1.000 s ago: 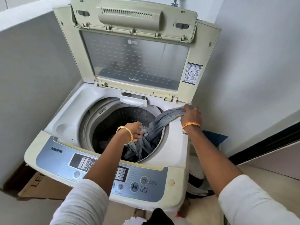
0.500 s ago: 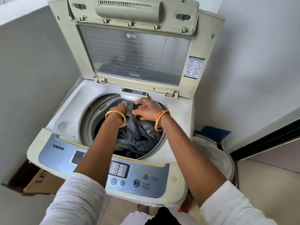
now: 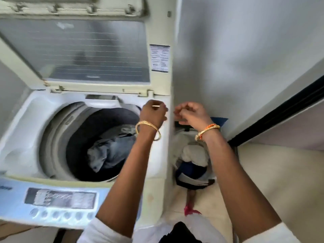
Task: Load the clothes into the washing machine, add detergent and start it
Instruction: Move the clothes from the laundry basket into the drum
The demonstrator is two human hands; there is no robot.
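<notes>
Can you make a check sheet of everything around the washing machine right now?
Surface: washing machine top, lid standing open.
Job's things: grey-blue clothes lying in the drum; more clothes in the laundry basket on the floor beside the machine.
Clutter: nothing seen.
Hands: left hand over the machine's right rim, right hand above the basket, both with curled fingers holding nothing.
Cables: nothing seen.
Surroundings: grey wall on the right; control panel blurred.
</notes>
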